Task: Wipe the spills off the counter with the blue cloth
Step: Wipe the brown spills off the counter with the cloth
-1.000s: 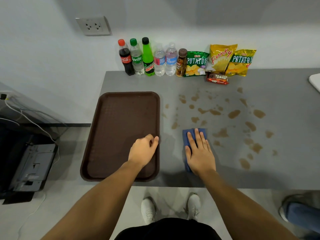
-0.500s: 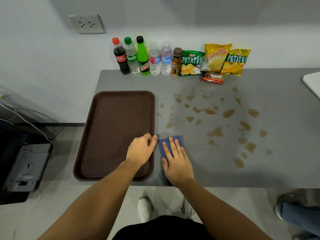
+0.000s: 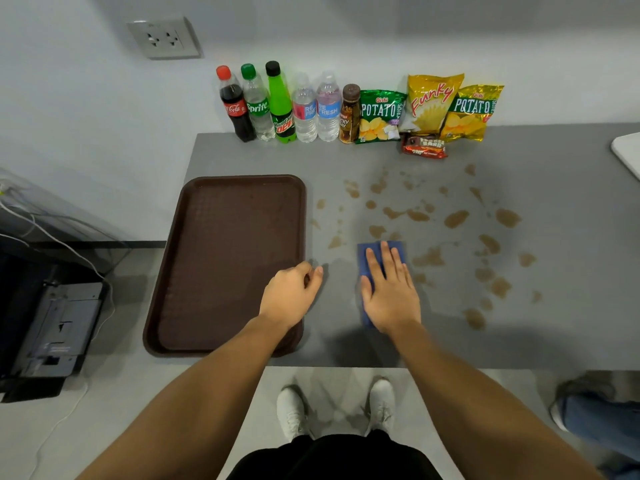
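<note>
Most of the brown spills [image 3: 457, 218] still dot the grey counter [image 3: 571, 188], spread from just beside the tray [image 3: 225, 265] out to the right, so I judge the wiping barely begun. The right hand [image 3: 389, 289] lies flat, fingers spread, pressing the blue cloth [image 3: 363, 258] onto the counter at the near left edge of the stains. The left hand [image 3: 291, 294] rests loosely curled on the tray's right rim, grasping nothing.
</note>
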`<state>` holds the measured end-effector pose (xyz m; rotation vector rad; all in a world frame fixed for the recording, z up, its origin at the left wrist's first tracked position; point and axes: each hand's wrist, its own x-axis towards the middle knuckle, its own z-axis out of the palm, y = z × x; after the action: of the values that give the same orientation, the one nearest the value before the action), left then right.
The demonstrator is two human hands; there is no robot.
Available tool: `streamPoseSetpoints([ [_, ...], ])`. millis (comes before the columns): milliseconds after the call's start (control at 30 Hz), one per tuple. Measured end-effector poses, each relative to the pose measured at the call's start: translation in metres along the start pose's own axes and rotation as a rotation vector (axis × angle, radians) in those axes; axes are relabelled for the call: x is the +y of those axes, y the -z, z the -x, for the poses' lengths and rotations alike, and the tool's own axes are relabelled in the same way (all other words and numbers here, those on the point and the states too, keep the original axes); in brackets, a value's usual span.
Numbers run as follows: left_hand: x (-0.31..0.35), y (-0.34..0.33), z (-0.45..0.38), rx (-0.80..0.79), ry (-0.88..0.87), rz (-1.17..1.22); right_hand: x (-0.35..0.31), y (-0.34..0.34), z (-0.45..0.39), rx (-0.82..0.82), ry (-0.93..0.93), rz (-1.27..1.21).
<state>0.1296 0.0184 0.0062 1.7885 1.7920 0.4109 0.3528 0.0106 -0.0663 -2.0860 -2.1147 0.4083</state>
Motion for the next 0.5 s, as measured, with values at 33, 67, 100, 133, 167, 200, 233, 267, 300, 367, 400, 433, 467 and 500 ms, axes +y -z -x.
streamPoseSetpoints([
  [33, 0.003, -0.002, -0.001, -0.007, -0.01, 0.003, 0.01, 0.002, 0.005, 0.005, -0.023, 0.002],
  [67, 0.007, -0.003, -0.001, -0.012, -0.022, 0.008, 0.019, 0.003, 0.012, 0.004, -0.043, 0.002],
  [100, 0.011, -0.005, -0.002, -0.018, -0.035, 0.012, 0.026, 0.004, 0.019, -0.002, -0.061, 0.002],
  [133, 0.014, -0.007, -0.002, -0.025, -0.046, 0.013, 0.031, 0.004, 0.027, -0.01, -0.078, 0.005],
  [167, 0.018, -0.009, -0.003, -0.029, -0.052, 0.011, 0.032, 0.004, 0.036, -0.016, -0.092, 0.012],
  [200, 0.021, -0.012, -0.004, -0.031, -0.056, 0.008, 0.031, 0.002, 0.044, -0.02, -0.103, 0.026],
  [233, 0.024, -0.014, -0.004, -0.033, -0.061, 0.005, 0.027, 0.0, 0.052, -0.022, -0.109, 0.043],
  [267, 0.027, -0.017, -0.005, -0.035, -0.065, 0.002, 0.023, -0.003, 0.058, -0.022, -0.104, 0.055],
  [300, 0.03, -0.02, -0.005, -0.036, -0.07, -0.002, 0.019, -0.004, 0.062, -0.018, -0.084, 0.06],
  [367, 0.033, -0.027, -0.005, -0.034, -0.081, -0.015, 0.016, -0.005, 0.062, -0.014, -0.017, 0.053],
  [400, 0.034, -0.03, -0.005, -0.03, -0.086, -0.021, 0.017, -0.004, 0.059, -0.015, 0.025, 0.048],
  [433, 0.035, -0.033, -0.005, -0.025, -0.093, -0.023, 0.02, -0.001, 0.054, -0.019, 0.065, 0.044],
  [467, 0.036, -0.036, -0.005, -0.021, -0.104, -0.02, 0.023, 0.001, 0.048, -0.024, 0.098, 0.04],
  [500, 0.037, -0.04, -0.006, -0.017, -0.12, -0.015, 0.027, 0.004, 0.042, -0.031, 0.118, 0.031],
])
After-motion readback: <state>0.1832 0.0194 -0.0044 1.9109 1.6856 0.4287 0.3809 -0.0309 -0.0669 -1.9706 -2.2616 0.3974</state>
